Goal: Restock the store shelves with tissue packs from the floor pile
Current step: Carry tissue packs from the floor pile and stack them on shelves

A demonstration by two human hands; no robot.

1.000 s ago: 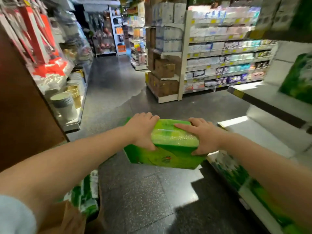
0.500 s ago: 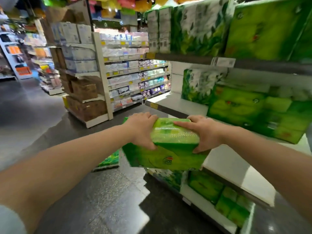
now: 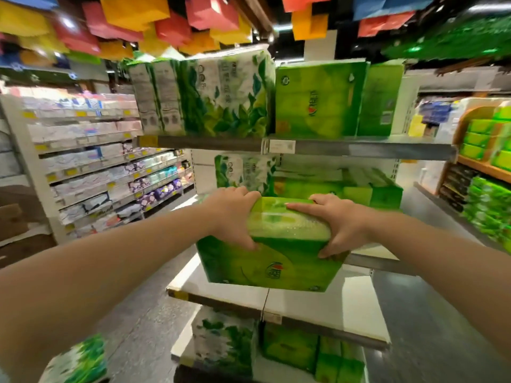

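- Green plastic-wrapped tissue pack [image 3: 272, 254] — held in the air over the white middle shelf board [image 3: 356, 308].
- Left hand [image 3: 231, 217] grips its left end, fingers curled.
- Right hand [image 3: 341, 225] grips its right end likewise.

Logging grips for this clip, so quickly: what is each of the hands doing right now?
Left hand: closed round the left end of the green tissue pack.
Right hand: closed round the right end of the same pack.
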